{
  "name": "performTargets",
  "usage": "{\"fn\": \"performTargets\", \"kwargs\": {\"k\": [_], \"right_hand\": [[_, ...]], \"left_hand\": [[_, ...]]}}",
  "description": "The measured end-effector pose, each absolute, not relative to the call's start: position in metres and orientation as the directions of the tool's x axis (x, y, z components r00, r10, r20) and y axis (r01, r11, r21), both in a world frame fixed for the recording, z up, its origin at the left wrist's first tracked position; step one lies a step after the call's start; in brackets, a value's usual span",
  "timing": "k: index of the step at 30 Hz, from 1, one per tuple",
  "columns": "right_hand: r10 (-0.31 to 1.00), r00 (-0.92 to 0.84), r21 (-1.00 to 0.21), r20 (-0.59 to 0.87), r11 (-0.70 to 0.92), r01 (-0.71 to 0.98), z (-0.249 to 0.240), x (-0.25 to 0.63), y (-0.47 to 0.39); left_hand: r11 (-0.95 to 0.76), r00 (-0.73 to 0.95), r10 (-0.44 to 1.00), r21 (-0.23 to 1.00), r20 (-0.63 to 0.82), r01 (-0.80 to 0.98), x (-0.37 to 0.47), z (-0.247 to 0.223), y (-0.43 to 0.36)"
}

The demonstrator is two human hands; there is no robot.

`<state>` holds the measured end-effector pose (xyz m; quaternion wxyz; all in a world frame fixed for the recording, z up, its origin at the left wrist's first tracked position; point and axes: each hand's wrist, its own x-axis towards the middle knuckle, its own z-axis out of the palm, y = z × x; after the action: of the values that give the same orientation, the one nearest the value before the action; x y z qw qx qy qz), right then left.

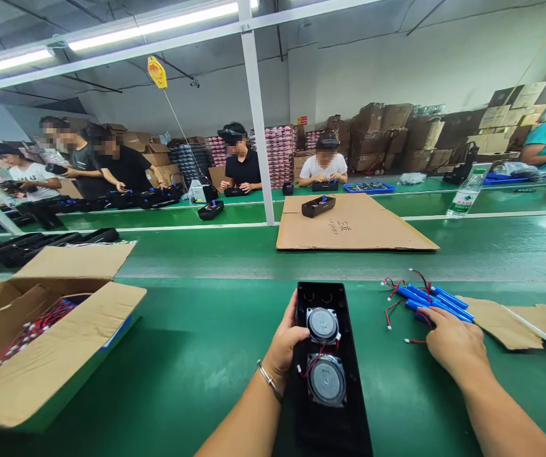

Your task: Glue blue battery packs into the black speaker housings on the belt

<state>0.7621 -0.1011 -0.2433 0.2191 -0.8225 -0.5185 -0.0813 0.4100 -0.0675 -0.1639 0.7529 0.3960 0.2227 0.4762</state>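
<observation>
My left hand point(286, 339) grips the left side of a long black housing point(332, 425), its thumb over the edge by the upper speaker. Two round grey speakers point(323, 325) sit inside it, one above the other, with thin red and black wires and white plugs. To the right, my right hand point(456, 346) reaches over a small pile of blue cylindrical batteries point(432, 299) with red and black leads. Its index finger is stretched out and touches the near batteries; the other fingers are partly hidden under the hand.
An open cardboard box point(58, 355) of wired parts stands at the left. Flat cardboard point(359, 235) bearing a black housing lies ahead. Torn cardboard point(506, 324) is at the right, a bottle point(466, 193) behind. People work across the bench beyond a white post point(259, 127).
</observation>
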Motion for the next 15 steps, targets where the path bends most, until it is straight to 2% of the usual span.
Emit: {"fn": "performTargets", "kwargs": {"k": [3,6,15], "right_hand": [[0.770,0.560,-0.297,0.307,-0.481,0.825,-0.239,0.761,-0.104],[0.752,0.598,-0.308,0.278,-0.520,0.797,-0.233,0.757,-0.105],[0.807,0.544,-0.356,0.228,-0.451,0.818,-0.221,0.743,-0.107]], "left_hand": [[0.186,0.441,0.893,0.819,0.090,-0.543,0.410,-0.164,-0.068],[0.201,0.458,0.884,0.809,0.094,-0.553,0.410,-0.162,-0.070],[0.240,0.436,0.899,0.797,0.032,-0.554,0.413,-0.160,-0.070]]}}
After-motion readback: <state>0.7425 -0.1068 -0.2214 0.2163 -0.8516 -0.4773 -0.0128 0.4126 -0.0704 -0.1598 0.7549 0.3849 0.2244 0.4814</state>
